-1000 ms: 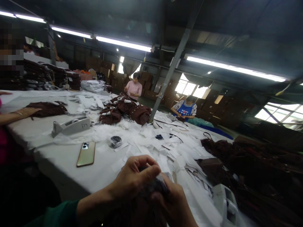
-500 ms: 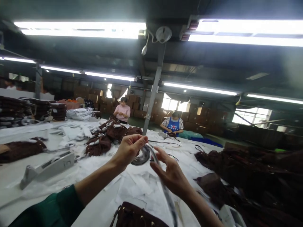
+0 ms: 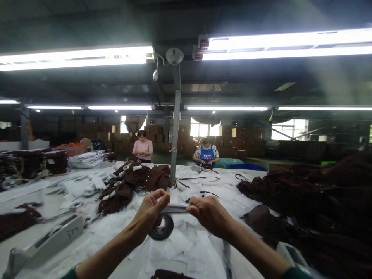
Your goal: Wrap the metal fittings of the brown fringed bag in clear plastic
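Note:
Above the table, my left hand (image 3: 154,211) is closed in a pinch on a roll of greyish tape (image 3: 163,229), which hangs just under its fingers. A pale stretch of the tape runs level and taut from there to my right hand (image 3: 209,215). The right hand is closed in a fist around it. A blurred, see-through tail of tape hangs below the right wrist. At the bottom edge lies part of a dark brown cloth piece (image 3: 170,274).
White tape dispensers stand left (image 3: 48,242) and right (image 3: 293,255). Brown fabric goods with eyelets (image 3: 139,180) lie ahead, a dark fabric heap (image 3: 314,197) at right. White sheets (image 3: 180,244) cover the table. A post (image 3: 175,139) rises ahead; two people work beyond it.
My right hand, earlier with fingers apart beside the hanging tape, has closed on it. The tape is now stretched level between both hands, and the roll has dropped beneath my left hand. My view has levelled.

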Demonstrator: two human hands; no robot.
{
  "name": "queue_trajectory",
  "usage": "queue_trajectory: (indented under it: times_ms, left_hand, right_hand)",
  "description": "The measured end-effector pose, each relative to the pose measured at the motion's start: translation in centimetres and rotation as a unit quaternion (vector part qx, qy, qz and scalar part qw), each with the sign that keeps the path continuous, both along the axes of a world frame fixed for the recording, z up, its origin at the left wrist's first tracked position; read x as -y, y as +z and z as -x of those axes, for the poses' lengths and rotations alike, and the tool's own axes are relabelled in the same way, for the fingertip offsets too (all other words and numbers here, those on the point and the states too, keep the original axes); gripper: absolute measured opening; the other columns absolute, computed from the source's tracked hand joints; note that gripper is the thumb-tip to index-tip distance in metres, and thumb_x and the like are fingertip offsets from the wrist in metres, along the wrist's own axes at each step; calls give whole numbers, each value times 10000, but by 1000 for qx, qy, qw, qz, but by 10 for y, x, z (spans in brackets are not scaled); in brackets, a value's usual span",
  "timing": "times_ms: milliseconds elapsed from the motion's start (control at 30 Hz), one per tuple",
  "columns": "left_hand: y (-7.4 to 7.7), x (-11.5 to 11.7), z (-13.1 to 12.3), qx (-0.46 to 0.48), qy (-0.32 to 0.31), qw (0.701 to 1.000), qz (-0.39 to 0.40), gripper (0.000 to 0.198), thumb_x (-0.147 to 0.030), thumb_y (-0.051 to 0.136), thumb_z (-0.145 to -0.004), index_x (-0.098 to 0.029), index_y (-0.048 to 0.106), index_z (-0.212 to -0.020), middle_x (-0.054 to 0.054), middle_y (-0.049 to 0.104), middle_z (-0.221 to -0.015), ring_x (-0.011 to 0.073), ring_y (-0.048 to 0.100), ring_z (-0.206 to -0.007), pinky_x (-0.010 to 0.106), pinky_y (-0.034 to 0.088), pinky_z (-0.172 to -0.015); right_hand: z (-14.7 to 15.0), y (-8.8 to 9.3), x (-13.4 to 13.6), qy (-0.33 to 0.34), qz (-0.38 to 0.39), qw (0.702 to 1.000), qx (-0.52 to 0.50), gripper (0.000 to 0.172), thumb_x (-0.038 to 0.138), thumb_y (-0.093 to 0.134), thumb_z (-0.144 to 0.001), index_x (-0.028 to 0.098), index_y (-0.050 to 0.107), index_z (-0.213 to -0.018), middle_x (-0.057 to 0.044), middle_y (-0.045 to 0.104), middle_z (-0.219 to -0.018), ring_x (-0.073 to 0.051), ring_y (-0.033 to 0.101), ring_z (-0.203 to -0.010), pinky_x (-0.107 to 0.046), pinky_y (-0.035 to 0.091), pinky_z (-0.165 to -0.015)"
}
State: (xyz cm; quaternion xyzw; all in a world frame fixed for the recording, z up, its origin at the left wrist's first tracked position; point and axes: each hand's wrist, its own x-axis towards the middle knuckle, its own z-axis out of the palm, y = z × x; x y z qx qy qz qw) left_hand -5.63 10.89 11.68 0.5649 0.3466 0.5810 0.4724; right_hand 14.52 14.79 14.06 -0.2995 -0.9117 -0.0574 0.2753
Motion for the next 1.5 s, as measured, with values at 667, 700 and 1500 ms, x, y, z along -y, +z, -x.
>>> queue_trajectory:
  times_ms: [667, 700, 1500]
  left_hand:
    - [-44, 11, -66, 322, 124, 935, 79, 523, -633, 682, -642, -208, 472, -863, -85, 492, -518, 92, 459, -415, 181, 356, -397]
    - [-50, 13, -64, 262, 105, 956, 75, 556, -672, 642, -653, -206, 481, -910, -75, 510, -523, 102, 470, -426, 190, 363, -409]
    - [-40, 39, -68, -283, -90, 954, -44, 491, -465, 734, -631, -164, 627, -1004, -21, 585, -606, 127, 500, -539, 204, 347, -491]
  right_hand:
    - [13, -85, 42, -16, 110, 971, -211, 265, 429, 328, -959, 202, 463, -982, 3, 626, -702, -151, 606, -590, -218, 365, -509]
    - [6, -91, 41, -43, 81, 982, -167, 235, 404, 334, -956, 204, 453, -986, 13, 618, -657, -149, 593, -530, -216, 325, -459]
    - [-29, -94, 62, -91, -44, 989, 110, 200, 144, 650, -698, 166, 606, -892, -36, 676, -655, -168, 568, -461, -239, 208, -401]
